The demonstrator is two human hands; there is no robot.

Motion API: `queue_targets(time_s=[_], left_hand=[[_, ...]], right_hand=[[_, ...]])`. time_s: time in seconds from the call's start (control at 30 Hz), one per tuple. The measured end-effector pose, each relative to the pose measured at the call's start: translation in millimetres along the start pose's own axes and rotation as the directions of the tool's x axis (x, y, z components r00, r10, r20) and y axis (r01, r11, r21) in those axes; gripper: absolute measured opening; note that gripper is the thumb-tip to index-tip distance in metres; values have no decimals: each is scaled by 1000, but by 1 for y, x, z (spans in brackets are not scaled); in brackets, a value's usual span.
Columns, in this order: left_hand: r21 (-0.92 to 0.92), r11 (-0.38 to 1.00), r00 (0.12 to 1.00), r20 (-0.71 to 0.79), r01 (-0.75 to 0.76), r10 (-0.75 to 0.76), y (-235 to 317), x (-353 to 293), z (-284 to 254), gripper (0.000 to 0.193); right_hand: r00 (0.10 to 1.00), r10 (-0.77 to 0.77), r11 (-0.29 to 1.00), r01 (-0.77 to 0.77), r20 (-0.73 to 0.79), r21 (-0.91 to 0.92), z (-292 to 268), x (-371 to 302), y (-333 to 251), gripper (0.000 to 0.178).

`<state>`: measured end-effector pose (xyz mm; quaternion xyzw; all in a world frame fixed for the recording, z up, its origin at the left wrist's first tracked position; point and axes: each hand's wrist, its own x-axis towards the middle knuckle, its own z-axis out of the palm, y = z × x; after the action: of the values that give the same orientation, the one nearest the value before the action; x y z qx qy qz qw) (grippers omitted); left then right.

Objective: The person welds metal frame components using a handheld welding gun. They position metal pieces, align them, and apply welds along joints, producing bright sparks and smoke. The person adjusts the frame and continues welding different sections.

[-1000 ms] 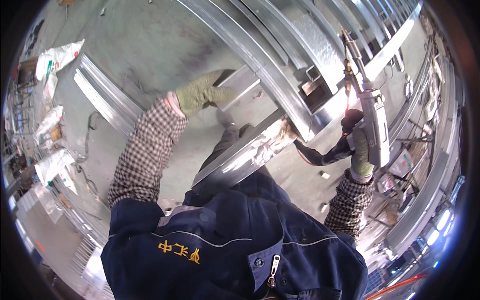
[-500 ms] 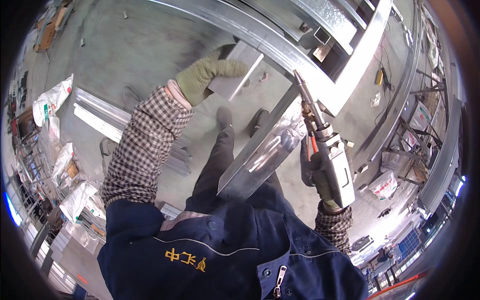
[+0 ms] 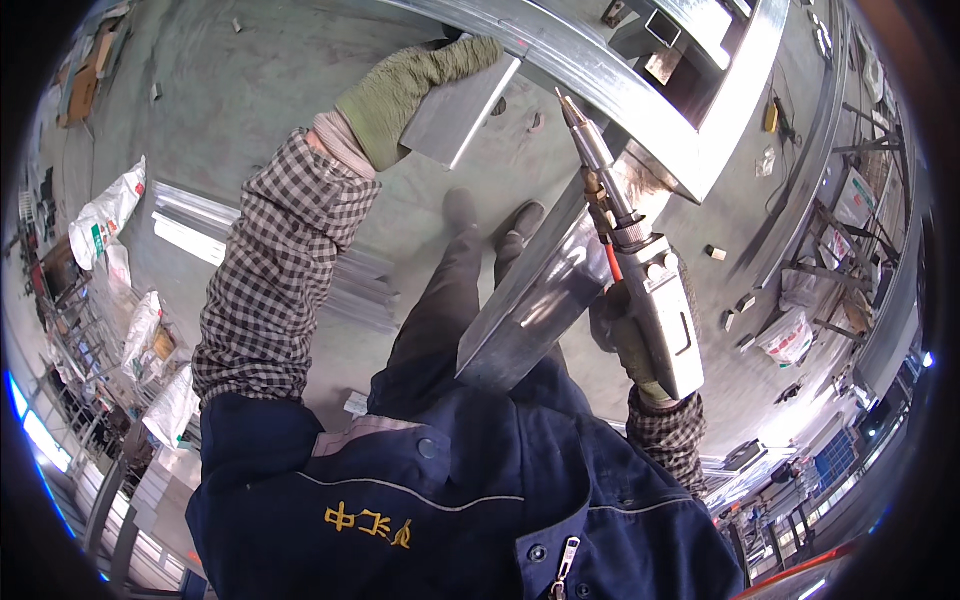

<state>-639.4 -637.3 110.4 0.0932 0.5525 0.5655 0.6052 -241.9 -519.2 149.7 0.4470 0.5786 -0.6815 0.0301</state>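
Observation:
My left hand (image 3: 395, 105), in a green knit glove, grips a short grey metal plate (image 3: 455, 115) by its far side. The plate lies against or very close to the near edge of a shiny metal frame (image 3: 590, 85); I cannot tell whether they touch. My right hand (image 3: 630, 345), also gloved, is closed around the body of a welding gun (image 3: 665, 315) with a narrow nozzle. The nozzle tip points up and left, just short of the frame's edge. Below the frame's corner, a box-shaped metal beam (image 3: 535, 310) reaches back toward my waist.
Metal profiles (image 3: 190, 225) lie on the floor to the left, near white sacks (image 3: 105, 215). A yellow-and-black tool (image 3: 772, 117) with a cable rests on the floor at right. Long metal rails (image 3: 815, 190) run along the right side. My feet stand beneath the frame.
My left hand has moved up and slightly right with the plate, toward the frame. The welding gun's nozzle has shifted up and left.

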Motion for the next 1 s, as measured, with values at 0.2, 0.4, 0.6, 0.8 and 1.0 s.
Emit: queue_targets(time_s=[0.2, 0.4, 0.6, 0.8, 1.0], left_hand=[[172, 981, 995, -22, -91, 97, -3, 2, 9, 47], [83, 996, 997, -58, -45, 50, 0, 5, 11, 45], [314, 949, 999, 22, -33, 28, 5, 3, -1, 45], [477, 879, 999, -44, 23, -2, 12, 1, 1, 46], [223, 967, 992, -10, -121, 126, -2, 6, 0, 46]], right_hand=[[959, -280, 960, 280, 35, -15, 7, 2, -2, 48], [857, -502, 679, 472, 114, -562, 6, 3, -16, 48], [843, -515, 632, 495, 154, -596, 10, 5, -14, 48], [834, -523, 601, 505, 173, -619, 14, 9, -15, 48], [836, -507, 582, 510, 207, -634, 16, 11, -16, 48]])
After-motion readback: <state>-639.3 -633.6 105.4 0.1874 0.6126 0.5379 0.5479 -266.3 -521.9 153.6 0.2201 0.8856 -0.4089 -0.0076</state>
